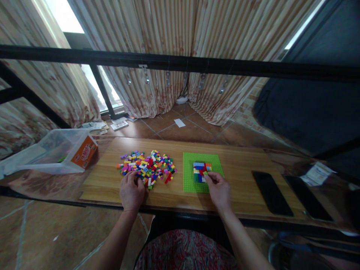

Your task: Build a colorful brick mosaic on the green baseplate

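Note:
A pile of small multicoloured building bricks point(146, 167) is spread over the left half of the wooden board. My left hand point(131, 191) rests at the pile's near-left edge, fingers bent down among the bricks and thumb apart from them; nothing shows in its grasp. To the right lies a green studded baseplate point(189, 183). On it sits a patch of fitted bricks point(199, 165) in light blue, red, white, orange, green and dark blue. Between thumb and fingertips, my right hand point(219, 190) pinches a small lime-green brick point(205, 173) over the patch's right side.
The wooden board point(239, 165) carries a black phone point(272, 193) at right, with another dark flat device point(308, 198) beyond it. A clear plastic bin point(56, 150) with an orange label stands left. A black metal bar point(180, 62) crosses before the curtains point(163, 30).

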{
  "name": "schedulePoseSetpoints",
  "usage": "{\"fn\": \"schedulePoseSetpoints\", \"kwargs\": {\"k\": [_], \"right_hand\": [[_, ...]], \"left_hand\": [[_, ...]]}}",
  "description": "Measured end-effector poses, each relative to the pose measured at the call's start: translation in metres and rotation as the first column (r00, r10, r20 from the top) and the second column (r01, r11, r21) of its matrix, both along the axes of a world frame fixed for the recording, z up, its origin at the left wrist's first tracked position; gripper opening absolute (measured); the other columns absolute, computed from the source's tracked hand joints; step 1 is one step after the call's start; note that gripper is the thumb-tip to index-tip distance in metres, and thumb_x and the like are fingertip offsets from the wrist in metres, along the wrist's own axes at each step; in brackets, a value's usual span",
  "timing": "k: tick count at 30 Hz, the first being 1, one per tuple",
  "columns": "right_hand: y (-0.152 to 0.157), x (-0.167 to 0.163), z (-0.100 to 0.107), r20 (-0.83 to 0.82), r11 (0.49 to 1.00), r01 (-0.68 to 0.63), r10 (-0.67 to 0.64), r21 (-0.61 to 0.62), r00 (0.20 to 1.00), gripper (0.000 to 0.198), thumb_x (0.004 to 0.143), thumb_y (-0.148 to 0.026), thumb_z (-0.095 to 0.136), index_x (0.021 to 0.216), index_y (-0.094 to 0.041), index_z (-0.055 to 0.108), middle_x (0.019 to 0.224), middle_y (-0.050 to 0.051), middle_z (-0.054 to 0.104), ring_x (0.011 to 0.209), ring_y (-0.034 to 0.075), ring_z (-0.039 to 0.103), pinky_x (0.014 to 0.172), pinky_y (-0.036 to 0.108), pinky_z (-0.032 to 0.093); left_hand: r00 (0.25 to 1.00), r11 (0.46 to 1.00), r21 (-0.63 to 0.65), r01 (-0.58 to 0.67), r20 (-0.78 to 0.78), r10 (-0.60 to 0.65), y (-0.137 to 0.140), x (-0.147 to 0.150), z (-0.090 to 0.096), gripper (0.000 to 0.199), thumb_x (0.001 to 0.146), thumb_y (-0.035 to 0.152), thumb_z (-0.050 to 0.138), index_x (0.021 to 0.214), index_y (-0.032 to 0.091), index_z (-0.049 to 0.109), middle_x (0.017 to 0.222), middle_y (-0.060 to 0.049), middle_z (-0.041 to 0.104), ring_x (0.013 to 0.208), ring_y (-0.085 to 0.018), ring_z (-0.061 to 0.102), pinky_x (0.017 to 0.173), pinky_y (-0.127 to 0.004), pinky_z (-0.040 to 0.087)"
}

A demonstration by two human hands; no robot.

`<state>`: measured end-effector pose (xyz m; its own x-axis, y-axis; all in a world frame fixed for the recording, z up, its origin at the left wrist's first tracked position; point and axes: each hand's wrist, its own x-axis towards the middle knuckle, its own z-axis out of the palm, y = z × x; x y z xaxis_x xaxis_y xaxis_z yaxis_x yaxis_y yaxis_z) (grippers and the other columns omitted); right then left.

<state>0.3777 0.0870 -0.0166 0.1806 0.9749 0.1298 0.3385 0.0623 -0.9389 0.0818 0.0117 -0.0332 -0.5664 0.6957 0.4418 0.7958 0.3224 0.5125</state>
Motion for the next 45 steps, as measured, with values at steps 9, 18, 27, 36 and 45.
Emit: {"fn": "schedulePoseSetpoints", "kwargs": {"k": [9, 18, 27, 36, 45], "right_hand": [[0.001, 0.025, -0.005, -0.009, 0.999, 0.041, -0.040, 0.024, 0.999, 0.045, 0.078, -0.049, 0.061, 0.107, -0.015, 0.065, 0.090, 0.011, 0.071, 0.079, 0.023, 0.066, 0.072, 0.037, 0.051], [-0.006, 0.027, -0.002, 0.011, 0.997, -0.055, 0.054, 0.055, 0.998, 0.042, 0.082, -0.047, 0.056, 0.107, -0.016, 0.067, 0.091, 0.010, 0.070, 0.081, 0.022, 0.065, 0.076, 0.037, 0.051], [-0.014, 0.044, -0.006, 0.190, 0.996, -0.061, 0.047, 0.068, 0.981, 0.035, 0.086, -0.043, 0.051, 0.106, -0.019, 0.068, 0.104, 0.011, 0.070, 0.093, 0.025, 0.065, 0.086, 0.044, 0.050], [-0.013, 0.047, -0.010, 0.327, 0.990, -0.126, 0.098, 0.065, 0.940, 0.034, 0.086, -0.035, 0.051, 0.113, -0.022, 0.065, 0.104, 0.009, 0.070, 0.093, 0.026, 0.066, 0.085, 0.045, 0.051], [0.002, 0.039, -0.001, 0.270, 0.973, -0.196, 0.158, 0.124, 0.950, 0.032, 0.086, -0.043, 0.056, 0.109, -0.025, 0.068, 0.093, 0.006, 0.065, 0.086, 0.021, 0.062, 0.080, 0.037, 0.051]], "left_hand": [[0.996, 0.960, 0.270, 0.076, -0.067, -0.060, -0.006, 0.013, 0.014, 0.028, 0.086, 0.028, 0.053, 0.110, 0.016, 0.058, 0.113, -0.012, 0.058, 0.111, -0.025, 0.054, 0.098, -0.041, 0.044], [0.805, 0.807, 0.044, 0.589, 0.048, -0.591, 0.022, 0.122, 0.029, 0.031, 0.085, 0.018, 0.052, 0.116, 0.019, 0.055, 0.118, -0.010, 0.056, 0.114, -0.024, 0.052, 0.099, -0.042, 0.045], [0.719, 0.718, -0.050, 0.695, 0.081, -0.690, 0.048, 0.158, 0.019, 0.040, 0.085, 0.016, 0.051, 0.124, 0.022, 0.052, 0.130, -0.012, 0.049, 0.119, -0.027, 0.049, 0.101, -0.049, 0.044], [0.706, 0.703, -0.070, 0.708, 0.040, -0.707, 0.049, 0.162, 0.001, 0.044, 0.086, 0.017, 0.049, 0.130, 0.022, 0.049, 0.132, -0.012, 0.049, 0.120, -0.027, 0.047, 0.101, -0.049, 0.043], [0.701, 0.697, -0.080, 0.713, 0.057, -0.711, 0.049, 0.162, 0.002, 0.045, 0.087, 0.018, 0.048, 0.132, 0.021, 0.048, 0.132, -0.012, 0.049, 0.121, -0.027, 0.047, 0.101, -0.047, 0.043]]}}
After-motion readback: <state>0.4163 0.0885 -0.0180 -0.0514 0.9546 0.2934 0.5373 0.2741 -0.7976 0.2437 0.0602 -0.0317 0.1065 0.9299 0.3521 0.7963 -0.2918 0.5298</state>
